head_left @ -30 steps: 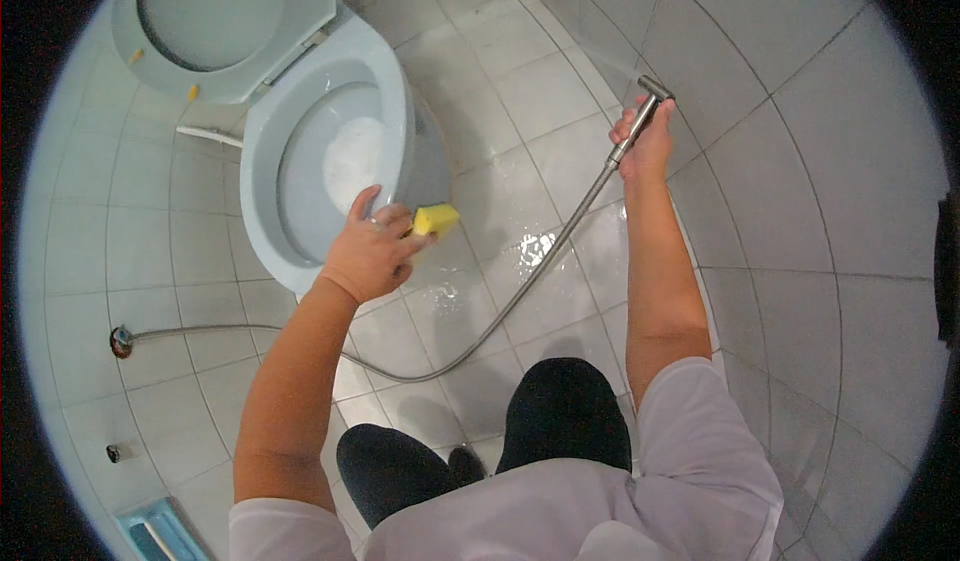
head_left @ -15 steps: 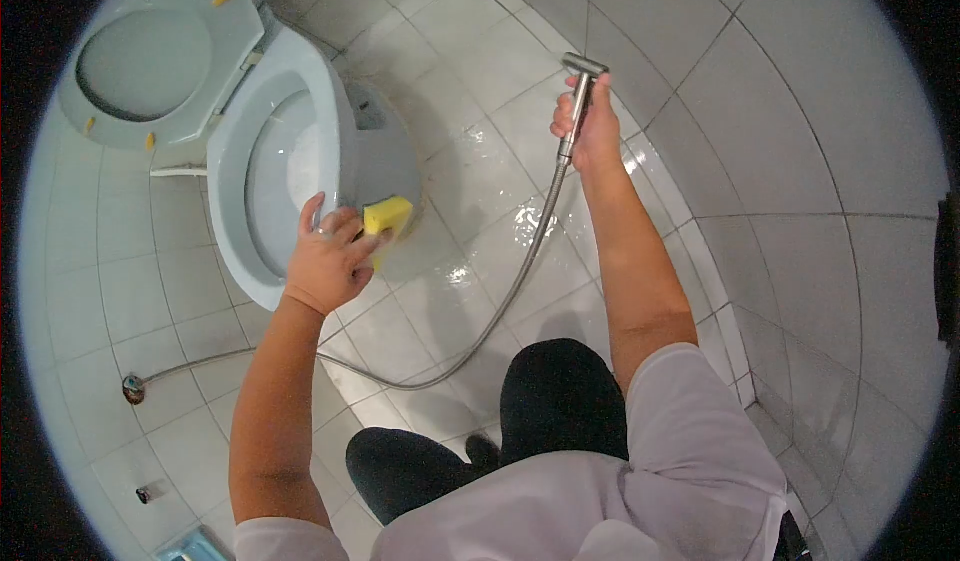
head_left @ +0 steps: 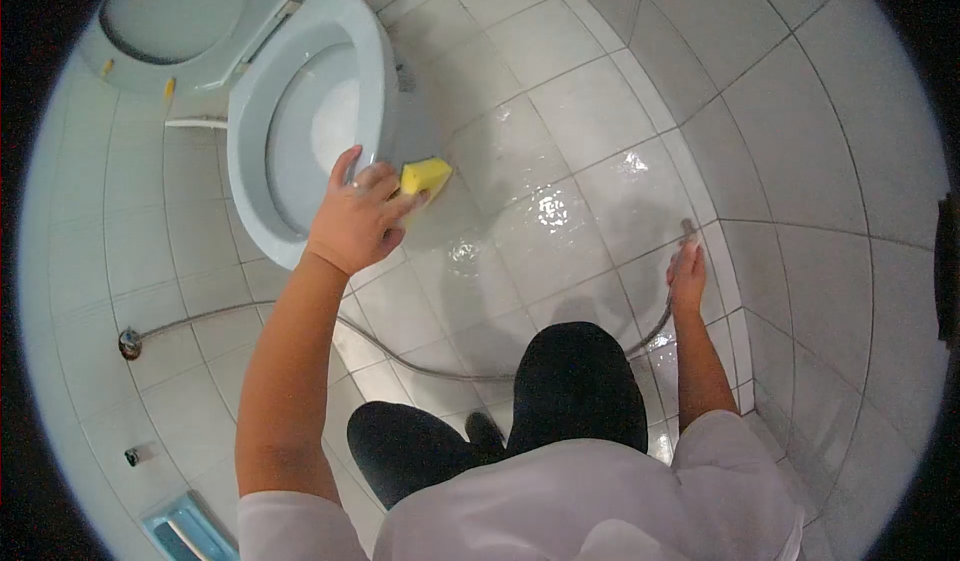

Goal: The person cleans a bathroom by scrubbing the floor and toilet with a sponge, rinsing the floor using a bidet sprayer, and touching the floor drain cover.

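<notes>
My left hand is at the near right side of the toilet bowl. Its fingers grip a yellow sponge with a dark edge, beside the bowl's outer side. The thumb lies over the bowl's rim. Low by the right wall, my right hand is closed round a metal bidet sprayer, whose head points away from me. The sprayer's metal hose curves across in front of my legs, and part of it passes behind my knee and left arm.
The toilet seat and lid are raised at the upper left. A hose fitting sits on the left tiled wall, with a blue tray-like thing lower down. The tiled floor is wet and shiny. A tiled wall bounds the right side.
My right hand has brought the sprayer down and to the right, towards the wall and nearer my body. The view has shifted slightly; my left hand stays at the bowl with the sponge.
</notes>
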Demonstrator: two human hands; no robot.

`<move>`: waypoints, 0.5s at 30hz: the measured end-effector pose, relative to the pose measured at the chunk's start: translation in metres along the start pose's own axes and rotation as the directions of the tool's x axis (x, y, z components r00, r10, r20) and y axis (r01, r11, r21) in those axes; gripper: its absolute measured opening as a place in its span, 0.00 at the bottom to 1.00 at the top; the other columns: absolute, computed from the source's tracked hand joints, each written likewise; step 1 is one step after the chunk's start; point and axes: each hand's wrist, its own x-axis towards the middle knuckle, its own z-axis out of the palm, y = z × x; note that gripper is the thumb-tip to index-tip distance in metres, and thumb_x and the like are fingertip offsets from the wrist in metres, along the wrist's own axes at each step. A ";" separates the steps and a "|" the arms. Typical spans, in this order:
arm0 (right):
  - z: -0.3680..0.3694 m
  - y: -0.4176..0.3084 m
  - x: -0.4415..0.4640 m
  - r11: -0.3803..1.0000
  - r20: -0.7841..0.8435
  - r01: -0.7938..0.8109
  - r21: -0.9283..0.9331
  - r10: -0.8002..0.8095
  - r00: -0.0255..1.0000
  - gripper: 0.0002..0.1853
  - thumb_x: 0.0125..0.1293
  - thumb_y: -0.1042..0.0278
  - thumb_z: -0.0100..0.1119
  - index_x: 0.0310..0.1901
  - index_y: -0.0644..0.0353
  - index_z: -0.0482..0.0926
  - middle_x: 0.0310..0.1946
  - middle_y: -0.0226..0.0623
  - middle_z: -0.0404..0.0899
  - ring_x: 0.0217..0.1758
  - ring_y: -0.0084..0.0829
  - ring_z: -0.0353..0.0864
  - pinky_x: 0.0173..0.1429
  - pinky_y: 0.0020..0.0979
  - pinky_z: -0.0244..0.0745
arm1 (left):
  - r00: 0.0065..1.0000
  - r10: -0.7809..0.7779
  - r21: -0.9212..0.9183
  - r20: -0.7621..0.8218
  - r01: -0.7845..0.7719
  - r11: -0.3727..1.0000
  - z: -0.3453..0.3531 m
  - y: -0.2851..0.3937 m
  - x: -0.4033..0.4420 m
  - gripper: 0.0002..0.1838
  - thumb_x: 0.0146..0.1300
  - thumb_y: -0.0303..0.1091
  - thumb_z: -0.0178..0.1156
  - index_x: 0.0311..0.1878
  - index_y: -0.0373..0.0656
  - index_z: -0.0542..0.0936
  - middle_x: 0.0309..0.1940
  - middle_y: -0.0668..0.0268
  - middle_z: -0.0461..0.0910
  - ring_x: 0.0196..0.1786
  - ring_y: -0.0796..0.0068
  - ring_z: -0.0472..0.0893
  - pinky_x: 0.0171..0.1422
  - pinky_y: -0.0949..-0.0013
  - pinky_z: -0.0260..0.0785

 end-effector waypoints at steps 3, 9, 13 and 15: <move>0.005 0.037 -0.016 0.994 0.104 -0.087 -0.072 0.094 0.990 0.20 0.65 0.51 0.42 0.45 0.61 0.68 0.27 0.31 0.71 0.28 0.21 0.68 0.28 0.22 0.65 | 1.000 0.004 0.012 0.001 -0.004 1.000 0.001 -0.002 0.000 0.26 0.39 0.34 0.61 0.47 0.63 0.74 0.38 0.70 0.74 0.52 0.73 0.68 0.66 0.50 0.44; 0.085 0.006 -0.047 0.737 0.620 0.400 -0.544 0.032 0.784 0.23 0.63 0.49 0.41 0.47 0.62 0.69 0.42 0.53 0.73 0.46 0.52 0.72 0.49 0.41 0.66 | 1.000 0.021 -0.026 -0.015 -0.022 0.999 -0.001 -0.002 -0.002 0.28 0.36 0.34 0.60 0.48 0.63 0.74 0.41 0.70 0.74 0.51 0.70 0.69 0.65 0.47 0.44; 0.136 -0.008 -0.057 0.706 0.858 0.557 -0.438 0.142 0.495 0.22 0.62 0.47 0.42 0.46 0.58 0.70 0.39 0.50 0.74 0.43 0.51 0.73 0.47 0.42 0.67 | 0.999 0.030 -0.045 -0.030 -0.031 0.998 -0.002 -0.002 -0.001 0.28 0.36 0.33 0.60 0.48 0.62 0.75 0.41 0.69 0.74 0.51 0.70 0.69 0.66 0.48 0.43; 0.146 0.007 -0.051 0.711 0.895 0.589 -0.383 0.127 0.429 0.22 0.62 0.47 0.42 0.46 0.58 0.69 0.38 0.49 0.74 0.42 0.50 0.73 0.46 0.42 0.67 | 0.999 0.029 -0.045 -0.022 -0.030 0.999 -0.003 -0.002 -0.002 0.28 0.36 0.33 0.60 0.48 0.62 0.75 0.41 0.69 0.74 0.51 0.70 0.69 0.66 0.48 0.43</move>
